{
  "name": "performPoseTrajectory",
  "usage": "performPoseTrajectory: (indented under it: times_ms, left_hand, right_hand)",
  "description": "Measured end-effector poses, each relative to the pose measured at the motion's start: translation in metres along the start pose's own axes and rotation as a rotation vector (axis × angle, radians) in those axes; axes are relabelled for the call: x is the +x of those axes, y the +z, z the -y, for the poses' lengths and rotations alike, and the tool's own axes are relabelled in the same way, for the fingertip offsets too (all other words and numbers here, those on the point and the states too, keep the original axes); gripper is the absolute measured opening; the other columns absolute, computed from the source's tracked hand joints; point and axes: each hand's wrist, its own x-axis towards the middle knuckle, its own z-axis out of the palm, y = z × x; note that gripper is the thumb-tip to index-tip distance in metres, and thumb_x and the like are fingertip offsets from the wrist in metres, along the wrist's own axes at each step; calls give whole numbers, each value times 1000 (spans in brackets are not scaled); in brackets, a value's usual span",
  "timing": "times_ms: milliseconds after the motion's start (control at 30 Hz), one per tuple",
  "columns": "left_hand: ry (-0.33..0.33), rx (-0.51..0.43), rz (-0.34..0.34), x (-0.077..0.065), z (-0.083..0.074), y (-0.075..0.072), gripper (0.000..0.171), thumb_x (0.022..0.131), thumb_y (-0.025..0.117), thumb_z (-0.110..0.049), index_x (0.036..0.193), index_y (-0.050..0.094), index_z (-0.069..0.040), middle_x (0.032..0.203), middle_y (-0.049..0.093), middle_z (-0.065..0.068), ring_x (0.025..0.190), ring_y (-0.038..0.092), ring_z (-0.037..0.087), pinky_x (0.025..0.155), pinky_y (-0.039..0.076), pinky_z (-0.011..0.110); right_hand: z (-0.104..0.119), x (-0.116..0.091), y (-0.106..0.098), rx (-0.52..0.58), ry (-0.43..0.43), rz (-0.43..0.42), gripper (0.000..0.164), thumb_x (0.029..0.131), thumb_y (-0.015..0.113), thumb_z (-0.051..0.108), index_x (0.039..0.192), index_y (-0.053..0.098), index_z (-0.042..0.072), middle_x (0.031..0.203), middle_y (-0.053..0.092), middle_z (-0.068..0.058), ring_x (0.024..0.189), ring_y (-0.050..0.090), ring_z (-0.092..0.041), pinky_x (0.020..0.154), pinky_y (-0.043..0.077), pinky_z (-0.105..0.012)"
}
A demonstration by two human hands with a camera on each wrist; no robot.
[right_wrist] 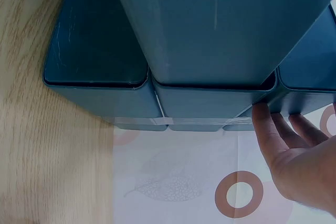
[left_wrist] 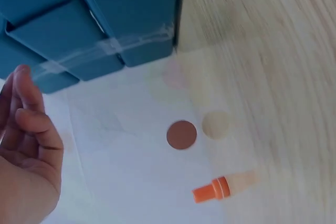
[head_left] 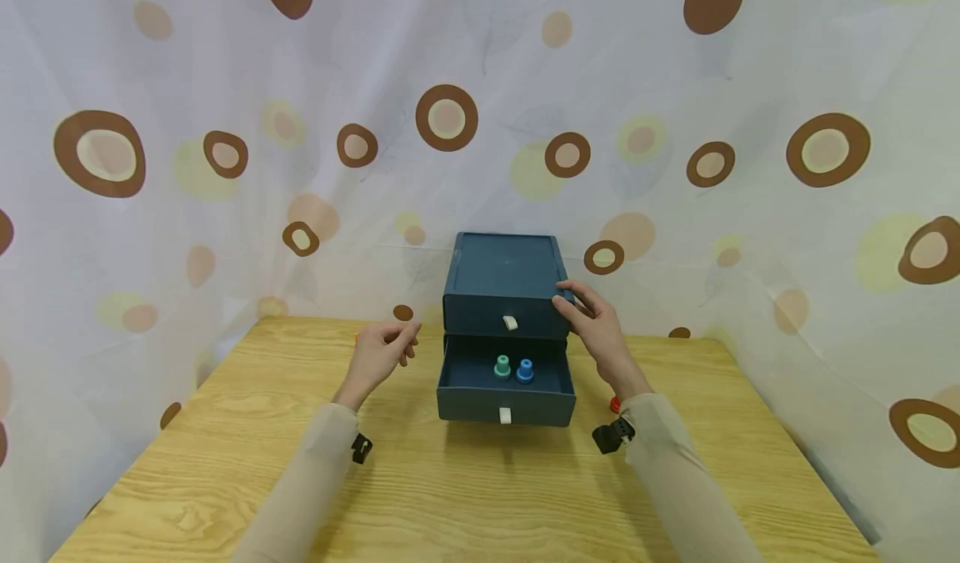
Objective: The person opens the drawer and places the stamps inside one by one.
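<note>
A dark blue drawer cabinet (head_left: 506, 267) stands at the back of the table. Its top drawer (head_left: 480, 316) is closed; the drawer (head_left: 468, 404) below is pulled out. Inside that one are a green stepped peg (head_left: 502, 368) and a blue stepped peg (head_left: 525, 371). My right hand (head_left: 600, 334) rests its fingertips on the cabinet's upper right edge; in the right wrist view its fairly straight fingers (right_wrist: 268, 132) touch the side. My left hand (head_left: 378, 356), fingers loosely curled around nothing, hovers left of the cabinet. In the left wrist view, that hand (left_wrist: 31, 150) shows beside the cabinet's side.
An orange stepped piece (left_wrist: 212, 190) lies on the table left of the cabinet. Something small and red (head_left: 615, 404) sits by my right wrist, mostly hidden. White handles (head_left: 505, 415) project from the drawer fronts. Behind the wooden table (head_left: 247, 413) hangs a patterned sheet (head_left: 502, 62).
</note>
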Motion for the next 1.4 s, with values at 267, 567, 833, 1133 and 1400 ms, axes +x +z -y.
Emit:
performPoseTrajectory:
  times_ms: [267, 567, 833, 1133, 1400]
  left_hand:
    - [-156, 56, 110, 0, 21, -21, 49, 97, 53, -54, 85, 73, -11, 83, 71, 16, 78, 66, 45, 67, 53, 47]
    - [-307, 64, 10, -1, 42, -36, 48, 99, 52, -50, 89, 72, -8, 86, 72, 14, 83, 68, 40, 62, 51, 42]
    - [-417, 18, -197, -2, 53, -45, 44, 101, 53, -41, 96, 72, -3, 93, 73, 19, 88, 71, 36, 64, 51, 38]
    - [-538, -193, -352, 3, 65, -50, 40, 100, 56, -33, 117, 67, 3, 107, 68, 14, 100, 64, 29, 77, 51, 38]
    - [-572, -169, -352, 7, 76, -47, 31, 98, 60, -18, 123, 65, 1, 118, 60, 14, 100, 55, 30, 74, 49, 35]
  right_hand:
    - [-3, 1, 0, -13, -7, -12, 50, 98, 59, 40, 140, 50, 13, 160, 28, -4, 147, 29, -32, 111, 35, -57]
    - [-5, 0, 0, -11, -1, -10, 51, 97, 60, 41, 140, 50, 14, 161, 27, -4, 147, 28, -33, 111, 34, -58]
    - [-3, 0, 0, -18, -10, -17, 51, 98, 60, 40, 140, 50, 14, 161, 27, -5, 147, 28, -33, 111, 34, -58]
    - [-2, 0, -1, -6, -5, -10, 50, 98, 59, 39, 140, 50, 13, 161, 27, -4, 148, 27, -32, 111, 34, -59]
    - [-2, 0, -1, -19, -2, -17, 50, 97, 60, 40, 139, 51, 15, 161, 28, -4, 147, 29, -33, 111, 35, -58]
